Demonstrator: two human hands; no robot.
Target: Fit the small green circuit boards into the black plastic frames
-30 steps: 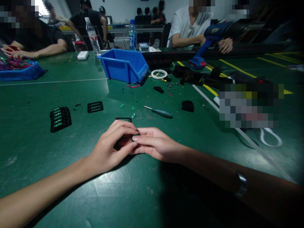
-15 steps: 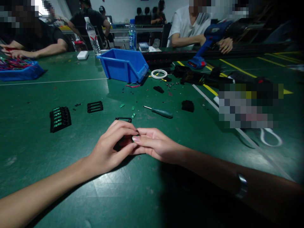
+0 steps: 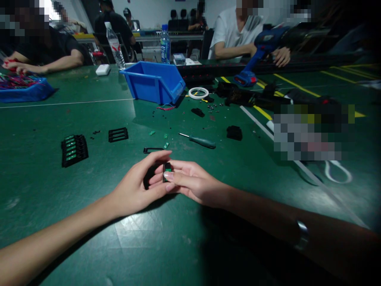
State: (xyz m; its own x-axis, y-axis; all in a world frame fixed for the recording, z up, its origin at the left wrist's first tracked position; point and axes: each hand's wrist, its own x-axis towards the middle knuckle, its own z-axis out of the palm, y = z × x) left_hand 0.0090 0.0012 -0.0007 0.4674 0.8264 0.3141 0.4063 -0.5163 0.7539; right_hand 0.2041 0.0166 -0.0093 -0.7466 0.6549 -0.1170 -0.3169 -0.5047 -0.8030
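Between my two hands is a small black piece with a green board (image 3: 168, 168) in it. My right hand (image 3: 193, 180) grips it, the thumb pressed on the green part. My left hand (image 3: 139, 180) curves round its left side, thumb tip at its lower end and fingers behind it. Just beyond lies a thin black frame (image 3: 152, 150), partly hidden by my left hand. Small green boards (image 3: 166, 145) and a green-handled screwdriver (image 3: 202, 142) rest further back. To the left are a black slotted frame (image 3: 118, 134) and a row of black pieces with green boards (image 3: 74, 149).
A blue bin (image 3: 154, 81) stands at the back, beside a white ring (image 3: 198, 93) and loose screws. A black block (image 3: 234, 133) lies right of the screwdriver. People sit across the green table (image 3: 143, 246); a blue drill (image 3: 253, 59) stands back right.
My left fingers have lifted and spread away from the black piece, so its green board now shows. The view has shifted slightly.
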